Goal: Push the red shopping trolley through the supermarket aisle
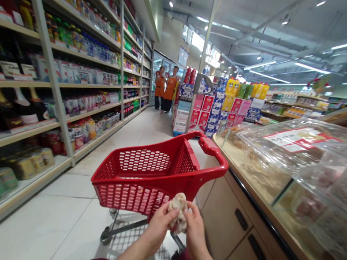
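Observation:
Both my hands are closed on a small, lumpy, whitish piece with brownish patches (179, 214); what kind of thing it is I cannot make out. My left hand (159, 227) grips it from the left, thumb pressed on its front. On the other side, my right hand (195, 229) pinches it between thumb and fingers. Just beyond them stands a red shopping cart (146, 161) with a perforated basket, its handle (214, 153) toward the counter. The visible inside of the basket shows no goods.
Along the left run shelves (84, 83) of bottles, cans and packs. A wooden counter (232, 216) with clear plastic food boxes (295, 140) borders the right. Stacked drink cartons (202, 110) stand ahead. Two people in orange tops (165, 86) are down the tiled aisle (80, 203).

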The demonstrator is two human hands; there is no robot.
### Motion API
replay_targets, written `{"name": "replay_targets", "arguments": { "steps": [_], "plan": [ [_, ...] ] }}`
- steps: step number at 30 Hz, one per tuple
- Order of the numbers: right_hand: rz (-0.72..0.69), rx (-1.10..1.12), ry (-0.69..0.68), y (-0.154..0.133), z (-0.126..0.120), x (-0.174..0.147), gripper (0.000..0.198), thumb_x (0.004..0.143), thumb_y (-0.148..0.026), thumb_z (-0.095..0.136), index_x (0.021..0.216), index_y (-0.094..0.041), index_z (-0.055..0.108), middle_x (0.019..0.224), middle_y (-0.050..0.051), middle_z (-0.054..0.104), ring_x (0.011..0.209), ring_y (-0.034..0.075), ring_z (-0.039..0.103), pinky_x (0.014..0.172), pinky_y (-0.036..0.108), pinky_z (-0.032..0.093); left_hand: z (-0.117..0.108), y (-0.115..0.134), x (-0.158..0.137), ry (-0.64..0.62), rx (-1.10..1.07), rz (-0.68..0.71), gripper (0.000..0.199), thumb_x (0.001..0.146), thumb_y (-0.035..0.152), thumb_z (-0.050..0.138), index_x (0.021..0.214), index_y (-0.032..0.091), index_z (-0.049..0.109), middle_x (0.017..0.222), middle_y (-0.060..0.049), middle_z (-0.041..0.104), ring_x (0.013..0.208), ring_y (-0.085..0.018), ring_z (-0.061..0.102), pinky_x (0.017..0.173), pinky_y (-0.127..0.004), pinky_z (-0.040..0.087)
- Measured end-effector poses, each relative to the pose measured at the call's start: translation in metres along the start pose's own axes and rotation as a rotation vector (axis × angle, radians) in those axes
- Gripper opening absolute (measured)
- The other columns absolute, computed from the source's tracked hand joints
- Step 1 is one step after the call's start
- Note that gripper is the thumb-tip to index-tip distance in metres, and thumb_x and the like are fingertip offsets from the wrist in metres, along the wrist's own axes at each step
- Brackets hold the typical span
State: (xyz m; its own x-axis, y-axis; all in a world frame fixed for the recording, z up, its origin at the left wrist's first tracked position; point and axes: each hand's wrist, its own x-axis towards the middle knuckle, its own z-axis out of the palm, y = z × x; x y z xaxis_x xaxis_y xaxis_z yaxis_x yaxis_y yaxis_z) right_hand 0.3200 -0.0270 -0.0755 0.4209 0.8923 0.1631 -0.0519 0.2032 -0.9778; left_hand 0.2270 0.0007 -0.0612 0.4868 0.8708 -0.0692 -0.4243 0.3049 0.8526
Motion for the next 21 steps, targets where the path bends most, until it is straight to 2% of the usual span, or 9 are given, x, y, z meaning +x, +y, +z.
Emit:
{"name": "replay_targets", "arguments": {
  "steps": [2, 4, 7, 10, 13, 15, 17, 19, 21],
  "plan": [
    [-0.12, -0.185, 0.022, 0.005, -0.001, -0.004, 0.024, 0.077, -0.038, 0.048, 0.086, -0.018, 0.057, 0.07, 0.005, 0.064, 0.062, 0.019, 0.062, 0.052, 0.031, 0.051, -0.008, 0.001, 0.003, 0.092, 0.038, 0.01, 0.047, 0.052, 0.033, 0.072, 0.093, 0.016, 0.058, 0.076, -0.002, 0.064, 0.064, -0.012, 0.057, 0.061, -0.024, 0.043],
    [-0.373, -0.447, 0.05, 0.007, -0.003, -0.009, 0.019, 0.077, -0.031, 0.048, 0.089, -0.019, 0.058, 0.091, 0.009, 0.064, 0.085, 0.023, 0.06, 0.072, 0.039, 0.05, -0.015, 0.002, 0.007, 0.178, 0.049, 0.02, 0.044, 0.049, 0.032, 0.073, 0.087, 0.015, 0.058, 0.073, -0.001, 0.064, 0.064, -0.012, 0.057, 0.062, -0.023, 0.042],
    [-0.693, -0.743, -0.135, 0.011, -0.001, -0.016, 0.044, 0.072, -0.023, 0.055, 0.115, -0.022, 0.05, 0.13, 0.011, 0.041, 0.118, 0.027, 0.038, 0.095, 0.047, 0.036, -0.022, 0.004, 0.01, 0.212, 0.041, -0.038, 0.042, 0.05, 0.038, 0.07, 0.084, 0.015, 0.059, 0.068, 0.0, 0.063, 0.063, -0.012, 0.056, 0.059, -0.023, 0.041],
    [-0.77, -0.819, -0.286, 0.028, 0.004, -0.017, 0.065, 0.07, -0.015, 0.054, 0.131, -0.021, 0.032, 0.137, 0.011, 0.03, 0.125, 0.025, 0.029, 0.097, 0.045, 0.035, -0.025, 0.003, 0.007, 0.171, 0.049, -0.148, 0.041, 0.057, 0.046, 0.063, 0.083, 0.014, 0.061, 0.067, -0.003, 0.063, 0.063, -0.014, 0.057, 0.056, -0.024, 0.04],
    [-0.801, -0.81, -0.246, 0.045, 0.001, -0.01, 0.06, 0.071, -0.006, 0.044, 0.128, -0.023, 0.038, 0.134, 0.009, 0.037, 0.121, 0.022, 0.036, 0.095, 0.04, 0.04, -0.027, 0.002, 0.003, 0.099, 0.14, -0.256, 0.045, 0.067, 0.053, 0.049, 0.092, 0.017, 0.059, 0.079, -0.004, 0.066, 0.076, -0.016, 0.059, 0.064, -0.028, 0.043],
    [-0.827, -0.799, -0.263, 0.04, -0.009, 0.001, 0.053, 0.073, -0.006, 0.043, 0.122, -0.026, 0.046, 0.127, 0.008, 0.046, 0.115, 0.019, 0.045, 0.09, 0.036, 0.044, -0.033, 0.007, 0.003, 0.092, 0.387, -0.213, 0.046, 0.073, 0.053, 0.04, 0.093, 0.017, 0.059, 0.083, -0.005, 0.066, 0.079, -0.017, 0.06, 0.069, -0.032, 0.045],
    [-0.864, -0.789, -0.189, 0.017, -0.024, 0.019, 0.045, 0.076, -0.009, 0.043, 0.116, -0.027, 0.052, 0.122, 0.006, 0.051, 0.11, 0.018, 0.049, 0.089, 0.034, 0.046, -0.045, 0.021, 0.008, 0.171, 0.675, -0.057, 0.041, 0.074, 0.047, 0.04, 0.093, 0.016, 0.059, 0.087, -0.007, 0.066, 0.083, -0.019, 0.06, 0.074, -0.036, 0.045],
    [-0.91, -0.787, 0.028, -0.016, -0.04, 0.045, 0.04, 0.079, -0.01, 0.04, 0.113, -0.026, 0.055, 0.124, 0.006, 0.05, 0.112, 0.019, 0.047, 0.093, 0.037, 0.043, -0.064, 0.043, 0.016, 0.301, 0.85, 0.096, 0.036, 0.072, 0.037, 0.046, 0.1, 0.016, 0.056, 0.101, -0.009, 0.063, 0.097, -0.021, 0.056, 0.085, -0.037, 0.041],
    [-0.944, -0.811, 0.222, -0.043, -0.053, 0.07, 0.037, 0.081, -0.011, 0.039, 0.111, -0.025, 0.057, 0.128, 0.005, 0.045, 0.118, 0.019, 0.041, 0.1, 0.042, 0.034, -0.09, 0.065, 0.023, 0.416, 0.927, 0.18, 0.045, 0.072, 0.028, 0.046, 0.115, 0.016, 0.045, 0.124, -0.01, 0.048, 0.118, -0.021, 0.039, 0.099, -0.038, 0.029]
  ]
}}
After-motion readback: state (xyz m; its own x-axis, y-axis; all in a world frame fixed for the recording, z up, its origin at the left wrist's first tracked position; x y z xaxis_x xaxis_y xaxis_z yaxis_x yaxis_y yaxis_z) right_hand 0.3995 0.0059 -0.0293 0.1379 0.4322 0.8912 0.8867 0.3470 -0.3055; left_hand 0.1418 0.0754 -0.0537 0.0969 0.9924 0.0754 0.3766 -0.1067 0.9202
